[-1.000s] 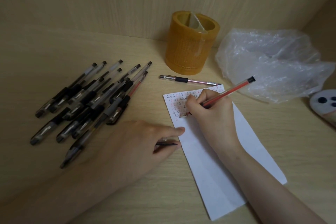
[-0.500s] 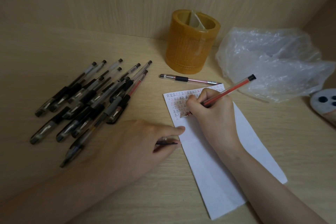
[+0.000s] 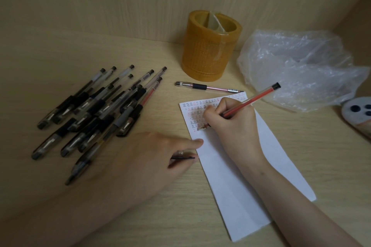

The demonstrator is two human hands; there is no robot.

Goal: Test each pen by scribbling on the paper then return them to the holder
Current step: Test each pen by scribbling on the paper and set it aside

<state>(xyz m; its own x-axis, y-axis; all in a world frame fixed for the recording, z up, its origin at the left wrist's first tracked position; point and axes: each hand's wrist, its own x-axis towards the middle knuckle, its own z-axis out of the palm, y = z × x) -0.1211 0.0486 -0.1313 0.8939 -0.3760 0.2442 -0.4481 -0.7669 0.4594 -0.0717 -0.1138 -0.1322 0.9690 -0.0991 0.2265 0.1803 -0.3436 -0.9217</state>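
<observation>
On one paper (image 3: 241, 176), right hand (image 3: 230, 124) holding one red pen (image 3: 255, 100)

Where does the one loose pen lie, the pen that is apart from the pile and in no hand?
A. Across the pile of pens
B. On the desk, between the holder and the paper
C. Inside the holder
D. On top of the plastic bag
B: the loose pen lies flat on the desk, in front of the holder and just beyond the top edge of the paper.
</observation>
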